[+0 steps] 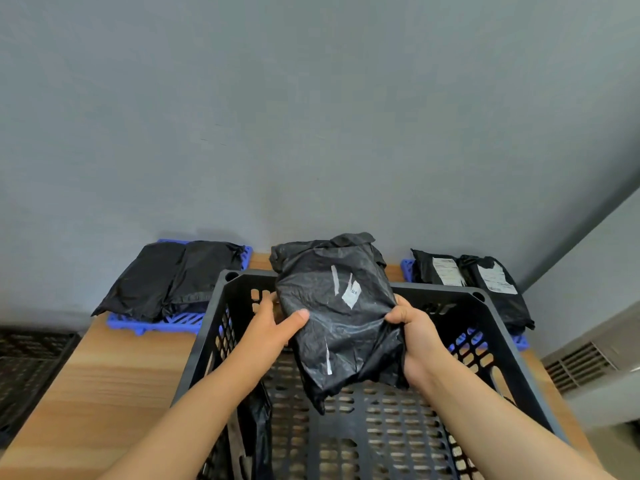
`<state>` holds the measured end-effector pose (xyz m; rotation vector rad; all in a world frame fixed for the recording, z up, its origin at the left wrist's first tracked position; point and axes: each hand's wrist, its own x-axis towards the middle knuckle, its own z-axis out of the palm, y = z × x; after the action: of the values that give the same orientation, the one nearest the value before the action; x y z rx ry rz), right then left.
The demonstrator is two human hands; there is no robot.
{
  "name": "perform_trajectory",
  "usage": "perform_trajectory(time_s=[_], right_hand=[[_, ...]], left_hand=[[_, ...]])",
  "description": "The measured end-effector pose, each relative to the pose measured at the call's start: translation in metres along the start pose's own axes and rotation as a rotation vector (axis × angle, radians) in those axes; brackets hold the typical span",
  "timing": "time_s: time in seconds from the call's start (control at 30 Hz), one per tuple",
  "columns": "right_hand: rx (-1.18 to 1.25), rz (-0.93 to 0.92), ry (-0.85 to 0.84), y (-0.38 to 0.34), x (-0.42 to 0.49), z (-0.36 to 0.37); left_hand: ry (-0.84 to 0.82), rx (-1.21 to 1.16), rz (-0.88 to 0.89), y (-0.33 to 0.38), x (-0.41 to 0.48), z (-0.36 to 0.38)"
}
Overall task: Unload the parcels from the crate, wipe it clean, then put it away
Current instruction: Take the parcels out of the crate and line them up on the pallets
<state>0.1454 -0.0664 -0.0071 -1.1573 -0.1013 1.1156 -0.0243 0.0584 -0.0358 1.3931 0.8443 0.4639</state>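
I see both forearms reaching forward from the bottom edge, side by side over the black crate (440,292), wrists level and turned slightly inward. Between them the black parcel (339,320) is up at the height of the crate's far rim, tilted with its top end towards the grey wall (311,98).

The crate sits on the wooden table (104,375), and its slotted floor shows bare beneath the raised parcel. A second dark bag (258,427) lies low against the crate's left wall. Beyond the far-left corner is a blue pallet (156,322) carrying black parcels (166,278); beyond the far-right corner is another blue pallet (519,341) with labelled parcels (474,278). A narrow strip of table shows between the two pallets, and a broad stretch lies left of the crate. Off the table's left edge stands another dark crate (27,368).

The left hand (273,323) grips the parcel's left edge, thumb laid across the top face, fingers tucked out of sight behind it. The right hand (415,337) is curled round the right edge, bunching the plastic in its grip.
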Motion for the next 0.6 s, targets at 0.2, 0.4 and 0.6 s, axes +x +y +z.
perform_trajectory(time_s=[0.2,0.4,0.6], right_hand=[[-0.009,-0.006,0.002,-0.003,0.011,0.008],[-0.528,-0.449,0.144,0.006,0.014,0.015],[-1.158,-0.993,0.013,0.043,0.005,0.038]], left_hand=[[0.011,-0.165,-0.049,-0.006,0.001,0.009],[0.294,-0.119,0.081,0.001,0.0,0.0],[0.464,0.003,0.216,0.014,-0.008,0.001]])
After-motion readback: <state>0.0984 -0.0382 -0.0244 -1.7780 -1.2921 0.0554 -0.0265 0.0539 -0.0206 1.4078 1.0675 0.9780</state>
